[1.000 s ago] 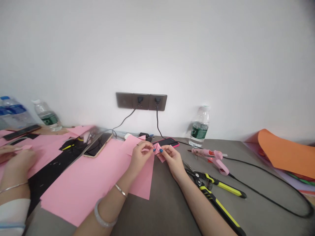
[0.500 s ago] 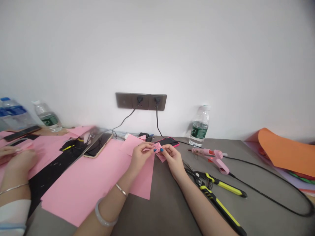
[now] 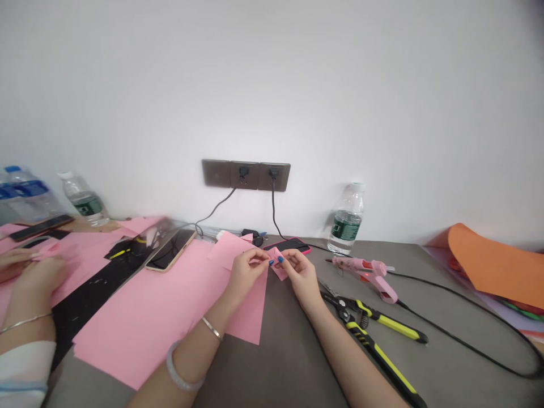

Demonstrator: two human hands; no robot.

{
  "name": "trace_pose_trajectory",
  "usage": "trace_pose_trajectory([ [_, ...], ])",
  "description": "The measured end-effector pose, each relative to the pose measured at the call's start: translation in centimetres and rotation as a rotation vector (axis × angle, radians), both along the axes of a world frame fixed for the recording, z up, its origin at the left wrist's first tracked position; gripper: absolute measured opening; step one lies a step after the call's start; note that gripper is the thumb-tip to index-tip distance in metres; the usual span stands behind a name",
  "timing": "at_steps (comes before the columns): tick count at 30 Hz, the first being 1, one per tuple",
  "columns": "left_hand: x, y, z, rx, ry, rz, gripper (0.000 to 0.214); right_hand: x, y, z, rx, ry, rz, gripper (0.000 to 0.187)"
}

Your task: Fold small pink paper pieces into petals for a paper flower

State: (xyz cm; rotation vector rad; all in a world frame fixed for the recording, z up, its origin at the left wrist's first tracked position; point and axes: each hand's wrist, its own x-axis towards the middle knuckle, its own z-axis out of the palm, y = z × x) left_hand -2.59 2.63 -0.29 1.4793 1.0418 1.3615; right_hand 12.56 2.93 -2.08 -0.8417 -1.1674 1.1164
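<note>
A small folded piece of pink paper sits between my two hands, above the tabletop, and its edges stick out past my fingertips. My left hand pinches it from the left, and my right hand pinches it from the right. Much of the folded piece is hidden by my fingers. Under my left hand and forearm lies a large pink paper sheet.
A co-worker's hands work over pink paper at the far left, beside a black mat. A gold-edged phone, a pink-cased phone, a pink glue gun, yellow-handled pliers and a water bottle stand nearby.
My fingertips have shifted slightly on the folded pink piece, and my left hand sits a little closer to it. The whole view has drifted slightly.
</note>
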Motion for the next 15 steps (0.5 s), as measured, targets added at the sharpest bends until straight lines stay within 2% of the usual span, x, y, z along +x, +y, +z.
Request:
trace_pose_trajectory([
  [5,0.05,0.03,-0.17,-0.012,-0.02,-0.007,0.009,0.04,-0.01,-0.02,-0.023,-0.004,0.018,0.033],
  [9,0.11,-0.04,-0.03,-0.028,-0.09,-0.021,0.021,0.18,-0.06,0.14,-0.032,-0.022,0.016,0.032],
  [15,0.13,-0.06,-0.04,-0.114,-0.174,-0.088,0.029,0.06,-0.13,0.0,0.003,-0.034,-0.013,0.033],
])
